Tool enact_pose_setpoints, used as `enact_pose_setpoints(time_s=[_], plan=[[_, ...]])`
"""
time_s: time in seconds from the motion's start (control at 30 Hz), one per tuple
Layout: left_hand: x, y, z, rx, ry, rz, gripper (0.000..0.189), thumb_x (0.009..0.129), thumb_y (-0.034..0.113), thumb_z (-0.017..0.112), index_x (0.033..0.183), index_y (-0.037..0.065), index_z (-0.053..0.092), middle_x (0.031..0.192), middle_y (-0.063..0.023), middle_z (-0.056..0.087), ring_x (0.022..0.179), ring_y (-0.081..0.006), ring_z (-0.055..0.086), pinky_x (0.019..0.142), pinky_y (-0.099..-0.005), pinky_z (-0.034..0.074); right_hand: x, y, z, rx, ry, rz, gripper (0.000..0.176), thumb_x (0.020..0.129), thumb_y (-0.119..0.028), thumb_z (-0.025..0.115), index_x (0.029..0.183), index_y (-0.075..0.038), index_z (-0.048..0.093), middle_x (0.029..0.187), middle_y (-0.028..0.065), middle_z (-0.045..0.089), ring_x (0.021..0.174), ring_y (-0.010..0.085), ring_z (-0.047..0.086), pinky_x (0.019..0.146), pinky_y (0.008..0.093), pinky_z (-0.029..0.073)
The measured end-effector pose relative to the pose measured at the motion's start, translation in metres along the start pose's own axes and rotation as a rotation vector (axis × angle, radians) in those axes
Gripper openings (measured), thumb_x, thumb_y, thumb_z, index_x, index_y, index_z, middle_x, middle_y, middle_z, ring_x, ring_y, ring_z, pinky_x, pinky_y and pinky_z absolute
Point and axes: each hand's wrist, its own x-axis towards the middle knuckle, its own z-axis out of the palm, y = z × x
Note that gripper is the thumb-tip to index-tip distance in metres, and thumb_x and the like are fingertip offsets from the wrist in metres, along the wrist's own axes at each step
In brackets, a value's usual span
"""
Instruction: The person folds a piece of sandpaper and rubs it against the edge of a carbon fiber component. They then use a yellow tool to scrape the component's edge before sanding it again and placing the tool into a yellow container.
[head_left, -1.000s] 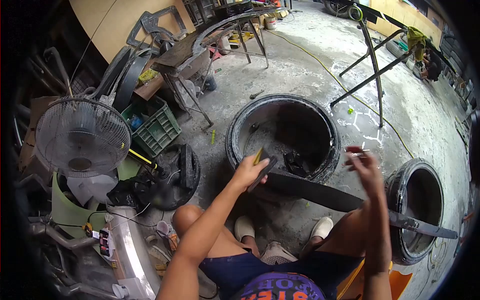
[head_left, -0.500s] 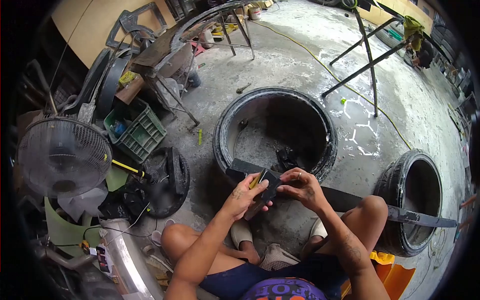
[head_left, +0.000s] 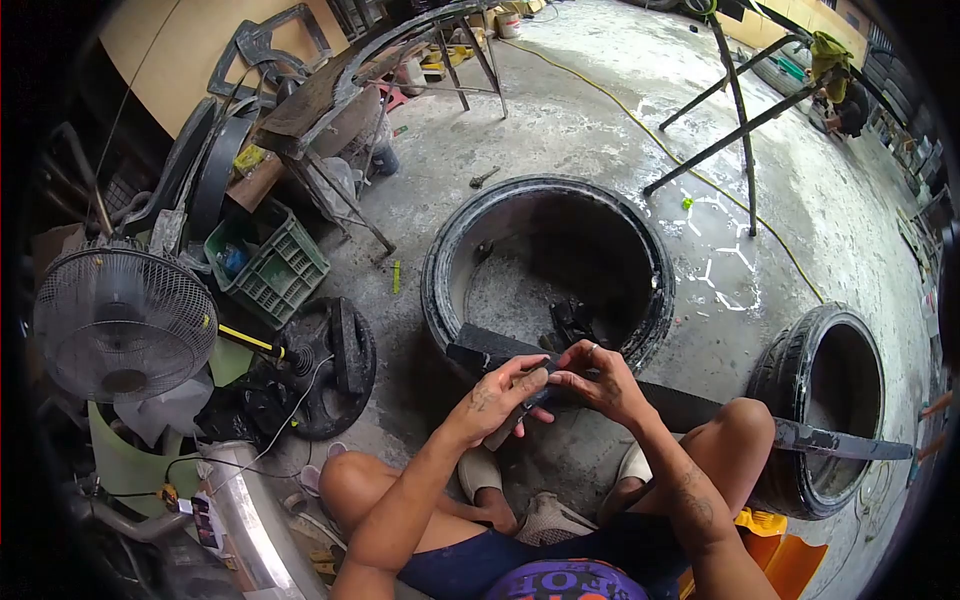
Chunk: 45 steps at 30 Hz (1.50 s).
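Note:
My left hand [head_left: 500, 398] is closed on a small dark sheet [head_left: 502, 433] that looks like sandpaper; a greyish end of it hangs below the fingers. With thumb and fingers pinched, my right hand [head_left: 603, 386] grips the sheet's other side, touching the left fingertips. Most of the sheet is hidden by the hands. Just beyond them, a long dark strip [head_left: 830, 439] runs across the near edge of a large upturned tire [head_left: 440, 235] and onto a second tire [head_left: 775, 375] at the right. A crumpled black thing [head_left: 572, 322] lies inside the large tire.
At the left stand a fan [head_left: 125, 320], a green crate [head_left: 275, 265] and a steering wheel [head_left: 325, 370]. A metal-legged bench [head_left: 290, 125] is at the back left, a trestle leg [head_left: 735, 130] at the back right. A yellow hose [head_left: 610, 95] crosses the concrete floor.
Both hands have drawn closer together over the sheet. The yellow piece that showed by my left thumb is now hidden. The view has shifted slightly.

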Motion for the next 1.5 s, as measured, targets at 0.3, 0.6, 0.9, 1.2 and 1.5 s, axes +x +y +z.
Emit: enact_pose_setpoints(time_s=[0.3,0.6,0.9,1.2,1.5], plan=[[0.001,-0.012,-0.004,0.397,0.141,0.028,0.039,0.101,0.025,0.064,0.129,-0.002,0.059,0.110,-0.0103,0.069,0.091,-0.0173,0.073,0.050,-0.0242,0.053,0.000,0.002,0.009,0.077,-0.002,0.011,0.021,0.095,-0.016,0.072,0.103,0.001,0.061,0.092,0.0055,0.073,0.089,0.0094,0.067,0.080,0.0254,0.053],[-0.008,0.000,-0.001,0.429,0.182,0.032,0.033,0.100,0.025,0.061,0.117,-0.003,0.063,0.085,-0.0091,0.069,0.066,-0.0145,0.071,0.048,-0.0253,0.051,0.000,0.007,0.014,0.209,0.004,0.093,0.023,0.093,-0.018,0.076,0.102,-0.002,0.062,0.091,0.0009,0.068,0.087,0.0064,0.062,0.079,0.0234,0.050],[-0.007,0.000,-0.005,0.171,0.174,0.129,0.031,0.102,0.024,0.060,0.118,-0.003,0.064,0.079,-0.0070,0.069,0.057,-0.0142,0.069,0.047,-0.0232,0.049,0.000,0.000,0.004,0.245,-0.021,0.169,0.029,0.094,-0.025,0.076,0.104,0.000,0.066,0.087,-0.0013,0.067,0.080,0.0048,0.058,0.072,0.0222,0.048],[-0.005,-0.006,0.001,0.295,0.396,0.283,0.032,0.101,0.023,0.063,0.121,-0.002,0.064,0.078,-0.0048,0.069,0.055,-0.0090,0.064,0.046,-0.0213,0.045,0.001,0.001,0.002,0.377,-0.062,0.191,0.032,0.092,-0.019,0.078,0.114,0.001,0.064,0.097,0.0006,0.068,0.086,0.0062,0.061,0.076,0.0232,0.050],[-0.004,-0.003,-0.006,0.150,0.404,0.299,0.033,0.101,0.025,0.064,0.119,-0.002,0.064,0.086,-0.0045,0.069,0.058,-0.0087,0.063,0.049,-0.0214,0.046,0.003,-0.004,-0.002,0.532,-0.098,0.181,0.038,0.088,-0.006,0.079,0.120,0.000,0.061,0.109,0.0043,0.067,0.091,0.0108,0.065,0.077,0.0268,0.056]])
